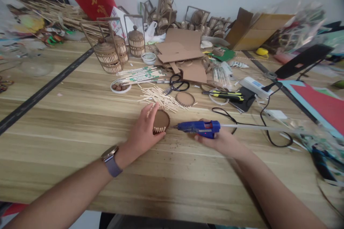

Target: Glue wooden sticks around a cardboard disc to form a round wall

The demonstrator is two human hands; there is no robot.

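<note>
While the round base (162,118) is grasped by its edge in the left hand (143,126), the blue glue gun (198,127) is gripped in the right hand (222,143) and pointed at the base; short sticks (158,95) are scattered just beyond the left hand.

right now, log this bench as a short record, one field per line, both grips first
left grip: around the round cardboard base, short sticks along its near rim
right grip: holding the blue glue gun, nozzle near the base; contact unclear
loose wooden sticks: piled just beyond the base
scissors: black-handled, at the pile's far right edge
slatted lanterns: three, standing back left
</note>
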